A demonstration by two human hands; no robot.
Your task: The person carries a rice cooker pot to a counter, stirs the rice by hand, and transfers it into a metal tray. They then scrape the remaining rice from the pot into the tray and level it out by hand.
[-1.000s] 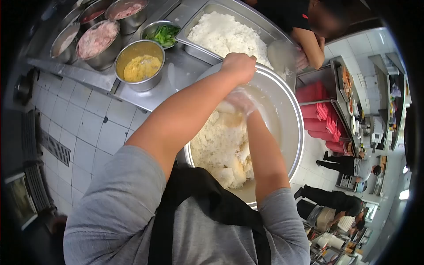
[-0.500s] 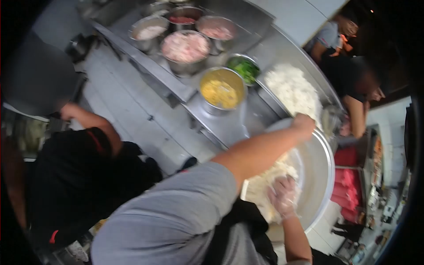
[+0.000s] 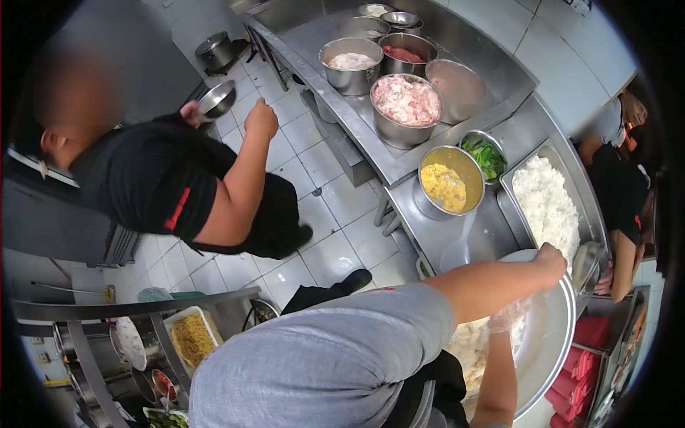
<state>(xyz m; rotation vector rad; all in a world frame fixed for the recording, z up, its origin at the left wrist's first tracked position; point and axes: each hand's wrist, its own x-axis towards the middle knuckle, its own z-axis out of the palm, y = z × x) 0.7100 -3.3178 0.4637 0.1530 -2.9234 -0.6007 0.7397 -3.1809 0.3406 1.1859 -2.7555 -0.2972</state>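
Observation:
A large metal bowl (image 3: 561, 335) stands at the lower right with pale, cream-coloured rice (image 3: 467, 349) in it. My left hand (image 3: 548, 265) is closed over the bowl's far rim, beside the tray of white rice (image 3: 544, 203). Inside the bowl is my right hand (image 3: 509, 318), in a clear plastic glove, at the rice. My left forearm crosses above it, and its fingers are hidden or blurred. A steel pot of yellow egg-like mixture (image 3: 444, 187) and a smaller pot of green leaves (image 3: 485, 155) sit near the tray.
Several steel pots, one with pinkish raw meat (image 3: 407, 100), line the counter (image 3: 492, 214). At left a co-worker (image 3: 150, 171) in black holds a metal bowl (image 3: 217, 100). A shelf with noodles (image 3: 193, 338) stands lower left. Another person (image 3: 619, 192) is at right.
The view has shifted, so the counter and pots appear lower and further right. My right hand has moved farther into the bowl, under my left forearm. The co-worker's metal bowl now shows.

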